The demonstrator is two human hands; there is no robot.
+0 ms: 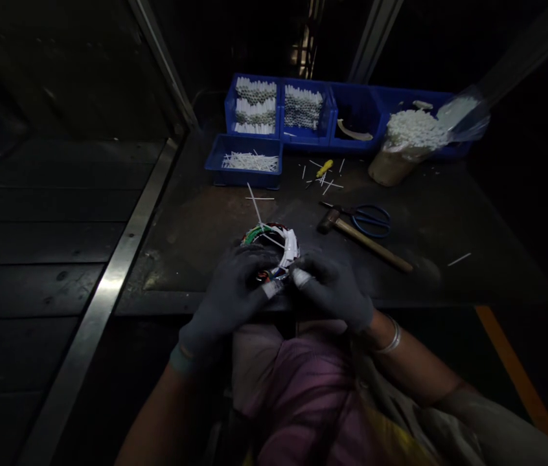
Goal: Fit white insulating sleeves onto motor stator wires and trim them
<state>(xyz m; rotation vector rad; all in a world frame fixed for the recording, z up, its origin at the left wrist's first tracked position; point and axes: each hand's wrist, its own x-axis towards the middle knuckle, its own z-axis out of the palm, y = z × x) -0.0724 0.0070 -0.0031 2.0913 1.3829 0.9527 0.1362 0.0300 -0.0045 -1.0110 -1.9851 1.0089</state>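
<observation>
The stiff, probably fairly weighty wire-wound ring (271, 243) lies at the near edge of the bench (196, 252), its firm bundled windings looking the safest hold, with the gloved left hand (228, 298) and gloved right hand (332, 288) both curled closed on its near side

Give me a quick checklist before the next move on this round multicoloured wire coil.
Grey-gloved left hand and grey-gloved right hand gripping the round multicoloured wire coil: ok.
Long white cable tie seated on the coil: cannot tell.
Spare white cable ties in the blue plastic bin: ok.
Wooden-handled hammer and blue-handled scissors away from the hands: ok.
Dark workbench free of stray ties: not ok.
</observation>
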